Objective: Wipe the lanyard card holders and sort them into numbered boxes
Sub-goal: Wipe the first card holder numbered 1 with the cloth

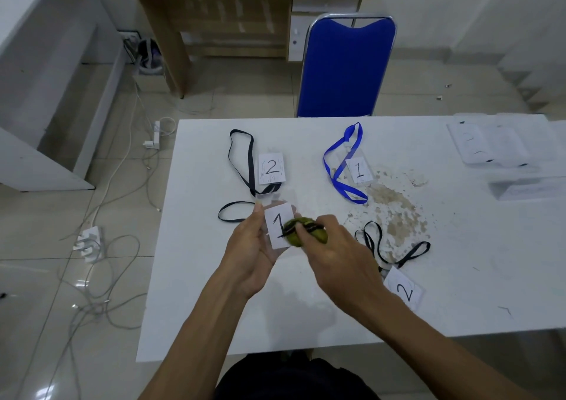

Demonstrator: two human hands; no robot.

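My left hand point(249, 251) holds a clear card holder point(277, 226) with a paper marked 1, above the white table point(214, 307). Its black lanyard point(234, 212) trails to the left. My right hand point(332, 246) grips a green cloth point(295, 234) and presses it against that holder. On the table lie a holder marked 2 point(271, 168) with a black lanyard, a holder marked 1 point(358, 170) with a blue lanyard point(343, 160), and a holder marked 2 point(404, 289) with a black lanyard point(395, 251), partly hidden by my right forearm.
Clear plastic boxes point(496, 145) stand at the table's far right. A worn, brownish patch point(395, 206) marks the tabletop. A blue chair point(346, 65) stands behind the table, a wooden desk point(242, 16) further back. Cables and power strips point(92, 243) lie on the floor at left.
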